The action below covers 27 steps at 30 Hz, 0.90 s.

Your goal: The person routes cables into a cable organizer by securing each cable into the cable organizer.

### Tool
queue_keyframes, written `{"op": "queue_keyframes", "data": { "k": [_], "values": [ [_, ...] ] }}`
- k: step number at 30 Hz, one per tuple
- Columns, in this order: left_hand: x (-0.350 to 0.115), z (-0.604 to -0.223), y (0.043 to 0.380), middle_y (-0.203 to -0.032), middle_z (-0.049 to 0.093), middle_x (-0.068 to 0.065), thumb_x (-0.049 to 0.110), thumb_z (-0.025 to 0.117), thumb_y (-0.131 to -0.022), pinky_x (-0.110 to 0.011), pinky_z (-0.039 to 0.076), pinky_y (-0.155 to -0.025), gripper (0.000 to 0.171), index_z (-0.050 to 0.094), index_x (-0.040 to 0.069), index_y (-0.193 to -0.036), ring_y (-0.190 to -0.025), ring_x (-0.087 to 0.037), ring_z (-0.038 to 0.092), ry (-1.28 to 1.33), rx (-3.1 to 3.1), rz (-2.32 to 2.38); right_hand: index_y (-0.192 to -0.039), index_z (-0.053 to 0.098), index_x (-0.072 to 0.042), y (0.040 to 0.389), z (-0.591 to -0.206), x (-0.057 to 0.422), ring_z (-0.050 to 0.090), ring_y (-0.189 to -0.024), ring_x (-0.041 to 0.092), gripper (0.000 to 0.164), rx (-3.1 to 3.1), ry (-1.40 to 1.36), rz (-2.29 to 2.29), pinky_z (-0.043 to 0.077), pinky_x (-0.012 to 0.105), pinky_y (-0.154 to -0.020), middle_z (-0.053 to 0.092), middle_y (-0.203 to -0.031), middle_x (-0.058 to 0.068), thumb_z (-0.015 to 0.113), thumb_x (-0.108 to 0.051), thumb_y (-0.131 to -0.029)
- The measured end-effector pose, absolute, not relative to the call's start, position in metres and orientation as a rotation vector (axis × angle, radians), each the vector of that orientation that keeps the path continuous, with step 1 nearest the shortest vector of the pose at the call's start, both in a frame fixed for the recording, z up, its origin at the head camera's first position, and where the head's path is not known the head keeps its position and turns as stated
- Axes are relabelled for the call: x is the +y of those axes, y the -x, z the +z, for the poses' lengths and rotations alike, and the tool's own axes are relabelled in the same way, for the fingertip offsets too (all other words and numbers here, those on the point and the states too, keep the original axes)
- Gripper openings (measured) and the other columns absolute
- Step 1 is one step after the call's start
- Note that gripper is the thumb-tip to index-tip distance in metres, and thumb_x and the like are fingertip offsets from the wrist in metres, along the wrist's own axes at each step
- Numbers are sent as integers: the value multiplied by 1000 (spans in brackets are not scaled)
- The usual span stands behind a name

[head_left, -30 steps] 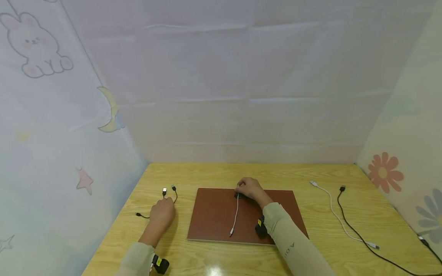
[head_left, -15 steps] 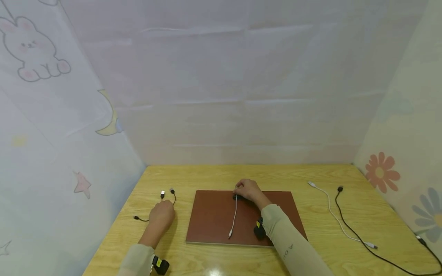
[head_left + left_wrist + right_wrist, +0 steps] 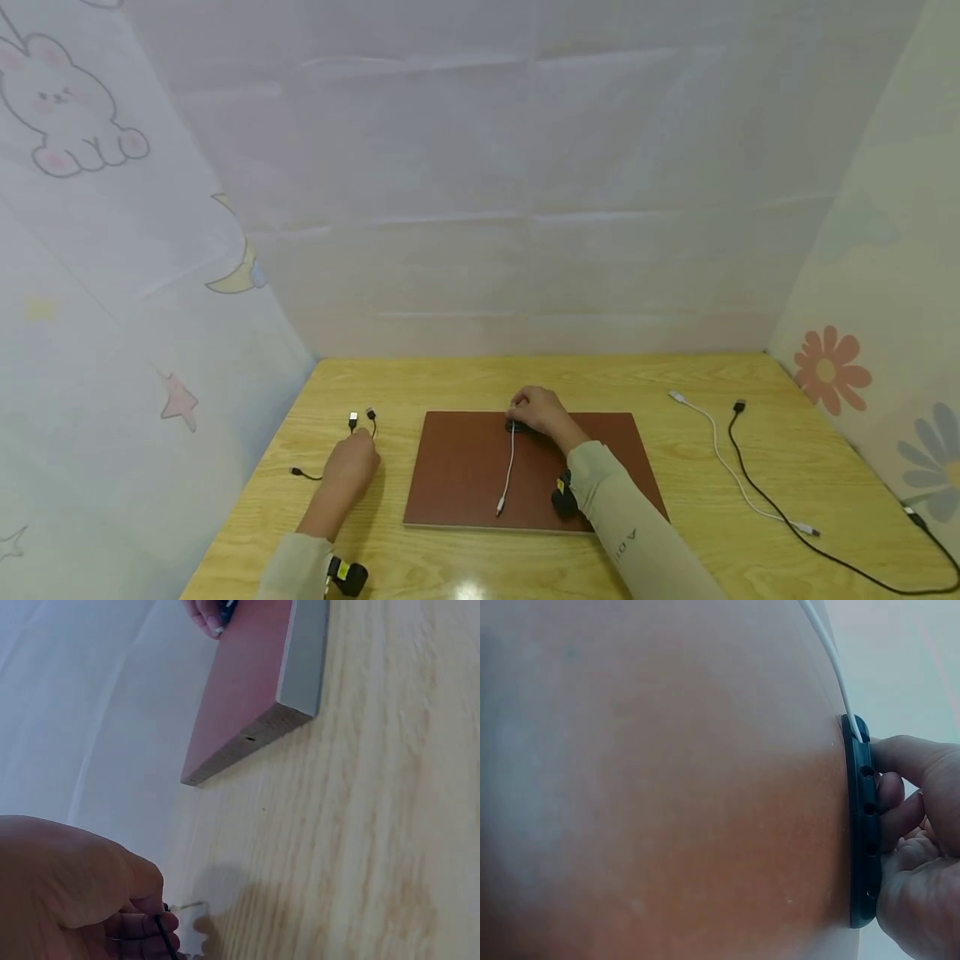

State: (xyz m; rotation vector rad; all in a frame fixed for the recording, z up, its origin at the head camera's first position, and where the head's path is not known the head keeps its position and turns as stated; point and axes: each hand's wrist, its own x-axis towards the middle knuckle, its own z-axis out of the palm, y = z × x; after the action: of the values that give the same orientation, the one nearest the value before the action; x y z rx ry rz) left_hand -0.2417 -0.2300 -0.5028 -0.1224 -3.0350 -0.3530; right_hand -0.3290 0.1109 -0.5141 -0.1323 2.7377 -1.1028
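Note:
My right hand [image 3: 540, 411] is at the far part of a brown board [image 3: 457, 467], over a black slotted cable holder [image 3: 861, 832]. A white cable [image 3: 509, 471] runs through the holder's end slot, its plug lying toward the board's near edge. Behind the holder, the right fingers [image 3: 911, 754] pinch the cable, largely hidden by holder and hand. On the left side of the table my left hand [image 3: 351, 465] pinches a thin black cable [image 3: 164, 934] between thumb and fingers. Around it, several small black plugs [image 3: 353, 421] stick out past the hand.
At right on the wooden table [image 3: 622, 567] lie another white cable [image 3: 722, 454] and a long black cable [image 3: 772, 506] that cross each other. Fabric walls [image 3: 480, 208] with printed figures enclose the back and sides. The board stands thick above the tabletop.
The farther black plug beside my left hand has shifted slightly left, closer to its neighbour. My right hand stays at the holder. The head view has shifted a little.

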Motion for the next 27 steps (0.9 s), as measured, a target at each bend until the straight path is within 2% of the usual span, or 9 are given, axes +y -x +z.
{"op": "queue_keyframes", "data": {
  "k": [4,9,14,17,24,27],
  "values": [
    [-230,-499,241,-72,59,-14,-4,56,-91,-42,52,-61,10,61,-9,-84,-66,-29,60,230,-3002,-340,-114,69,-9,330,-514,110,64,-99,26,28,2743,133,-1094,54,45,-85,67,-113,9,71,-29,-95],
    [-229,-496,243,-78,60,-14,0,51,-95,-37,45,-57,15,63,-8,-92,-63,-23,52,113,-3070,-542,-115,70,-9,328,-514,108,64,-98,25,28,2743,129,-1108,54,44,-84,67,-113,8,71,-28,-94],
    [-230,-498,245,-91,69,-17,3,51,-97,-41,56,-65,19,65,-8,-102,-76,-31,67,89,-3049,-516,-116,70,-8,327,-515,108,63,-94,24,28,2743,135,-1103,53,43,-80,67,-111,9,70,-27,-95],
    [-229,-498,246,-96,70,-18,5,53,-99,-44,58,-70,19,66,-7,-106,-84,-34,69,91,-3006,-497,-118,70,-8,327,-515,108,64,-96,25,31,2761,133,-1085,54,43,-81,68,-112,9,69,-28,-95],
    [-222,-491,244,-96,71,-15,9,59,-99,-43,57,-67,18,69,-4,-107,-80,-29,69,61,-2953,-541,-123,68,-6,326,-513,107,65,-100,29,35,2778,136,-1111,54,46,-85,69,-115,12,67,-29,-96],
    [-217,-487,242,-95,71,-13,9,61,-99,-39,55,-61,16,68,-3,-107,-74,-24,67,74,-2950,-578,-124,66,-4,325,-514,109,66,-98,29,35,2795,120,-1154,54,47,-85,70,-114,12,65,-28,-98]
  ]
}}
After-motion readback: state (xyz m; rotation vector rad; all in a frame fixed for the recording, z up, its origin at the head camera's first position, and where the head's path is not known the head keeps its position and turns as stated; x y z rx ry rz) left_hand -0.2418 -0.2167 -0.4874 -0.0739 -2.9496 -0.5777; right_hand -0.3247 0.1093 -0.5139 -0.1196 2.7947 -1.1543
